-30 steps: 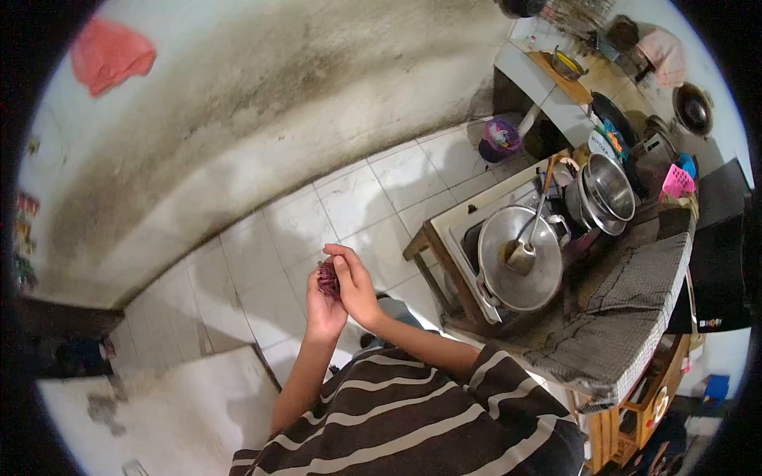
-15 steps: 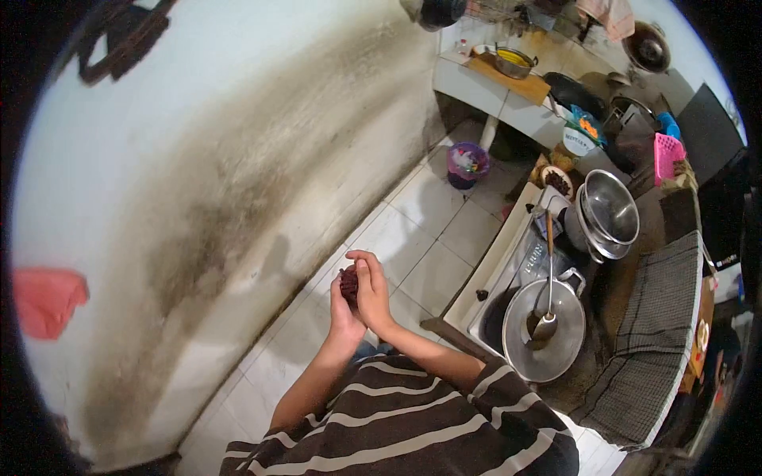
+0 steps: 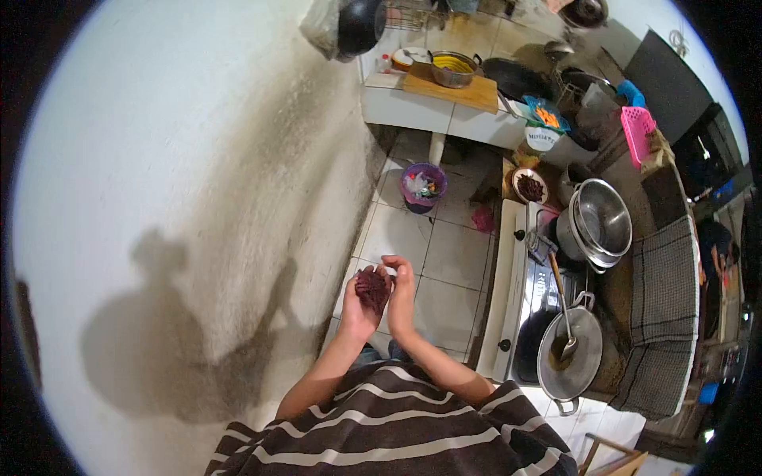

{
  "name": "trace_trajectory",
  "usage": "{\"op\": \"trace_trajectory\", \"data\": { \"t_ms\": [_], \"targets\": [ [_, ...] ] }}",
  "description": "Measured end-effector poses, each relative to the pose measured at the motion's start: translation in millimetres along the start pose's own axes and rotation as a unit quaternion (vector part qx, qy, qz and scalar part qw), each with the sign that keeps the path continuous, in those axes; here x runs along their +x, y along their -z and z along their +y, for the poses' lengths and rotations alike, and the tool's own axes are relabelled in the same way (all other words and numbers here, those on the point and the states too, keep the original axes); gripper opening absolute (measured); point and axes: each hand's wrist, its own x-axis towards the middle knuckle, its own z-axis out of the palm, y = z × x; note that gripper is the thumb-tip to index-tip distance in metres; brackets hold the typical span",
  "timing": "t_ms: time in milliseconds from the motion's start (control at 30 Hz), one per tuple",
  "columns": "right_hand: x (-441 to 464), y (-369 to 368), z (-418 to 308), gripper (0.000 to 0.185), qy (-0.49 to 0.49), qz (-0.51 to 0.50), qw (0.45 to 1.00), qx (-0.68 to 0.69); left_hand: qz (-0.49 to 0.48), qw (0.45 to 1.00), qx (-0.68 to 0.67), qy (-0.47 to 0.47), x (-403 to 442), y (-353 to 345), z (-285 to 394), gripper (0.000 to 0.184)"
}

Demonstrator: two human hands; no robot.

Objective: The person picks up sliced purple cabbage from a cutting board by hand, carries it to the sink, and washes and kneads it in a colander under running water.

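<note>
Wall: matt plaster, sooty smears. Wok: round, smooth grey metal. Left hand: palm up, fingers curled round a clump of dark reddish-purple shreds; right hand: upright alongside, fingers close together and bent toward it, contact cannot be told. Clump sits in the left palm; rounded, ragged surface. Judged light, soft, prone to crumbling; slipperiness uncertain. Best hold: cupped from below, gentle pressure on both sides, loose strands left unpinched.
</note>
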Motion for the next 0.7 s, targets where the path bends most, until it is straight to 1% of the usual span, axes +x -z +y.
{"op": "trace_trajectory", "data": {
  "t_ms": [33,100,167,300,333,433,467,567,600,700],
  "targets": [
    [16.7,0.8,2.3,0.039,0.005,0.02,0.999,-0.027,0.009,1.0,-0.013,0.022,13.8,-8.9,5.6,0.026],
    [53.6,6.6,5.6,0.043,-0.003,0.043,0.999,-0.02,0.017,0.997,-0.044,0.06,51.8,-29.0,13.3,0.024],
    [93.1,20.5,13.4,0.043,0.005,0.055,0.998,-0.019,0.019,0.996,-0.045,0.071,89.1,-46.6,15.5,0.025],
    [182.8,59.7,14.7,0.042,-0.015,0.081,0.996,-0.015,0.025,0.994,-0.042,0.099,176.8,-81.7,13.0,0.025],
    [209.0,69.2,15.2,0.04,-0.012,0.089,0.996,0.001,0.012,0.993,-0.031,0.111,202.5,-91.8,12.2,0.025],
    [283.9,103.7,18.7,0.039,-0.019,0.099,0.995,0.005,0.007,0.994,-0.024,0.109,280.4,-127.8,1.1,0.027],
    [306.7,113.6,13.9,0.038,-0.024,0.106,0.994,-0.011,-0.008,0.994,-0.011,0.106,308.2,-137.0,-1.5,0.03],
    [371.6,140.4,6.0,0.035,-0.042,0.114,0.992,-0.028,-0.057,0.989,0.024,0.134,379.9,-191.1,-12.6,0.032],
    [391.0,144.6,1.0,0.034,-0.046,0.118,0.991,-0.034,-0.04,0.988,0.011,0.146,403.3,-212.0,-15.2,0.033],
    [447.0,152.2,-6.4,0.034,-0.053,0.126,0.989,-0.049,-0.04,0.984,0.056,0.163,472.2,-265.1,-17.4,0.036]
  ]
}}
